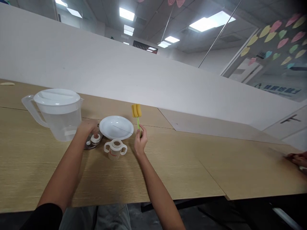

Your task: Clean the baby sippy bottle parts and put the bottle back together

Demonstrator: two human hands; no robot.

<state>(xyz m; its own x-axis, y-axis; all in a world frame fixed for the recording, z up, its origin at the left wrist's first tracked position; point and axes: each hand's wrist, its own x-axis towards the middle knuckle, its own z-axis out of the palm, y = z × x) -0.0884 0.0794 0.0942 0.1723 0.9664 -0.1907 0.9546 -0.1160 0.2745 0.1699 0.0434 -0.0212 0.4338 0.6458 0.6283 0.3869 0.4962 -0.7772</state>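
Well, in the head view the left hand [86, 127] sits low over a dark round dish [90, 143] carrying small white cup fittings [95, 138]; its fingers are hidden, so I cannot tell whether it pinches anything. The right hand [140, 139] stands well apart, closed round a sponge bottle brush [136, 113], the yellow head upright on a thin green stem. That brush looks light, its sponge soft, and the stem low down seems the place to hold it. Just right of the dish stands a two-handled white training cup [115, 149], probably light plastic, easiest taken by its handles. Behind the dish lies a white plate [116, 127], likely smooth and slippery. Left of the dish stands a clear lidded plastic jug [57, 116]. Far right of the dish, along the bench [182, 172], another person's hand [296, 158] blurs at the edge.
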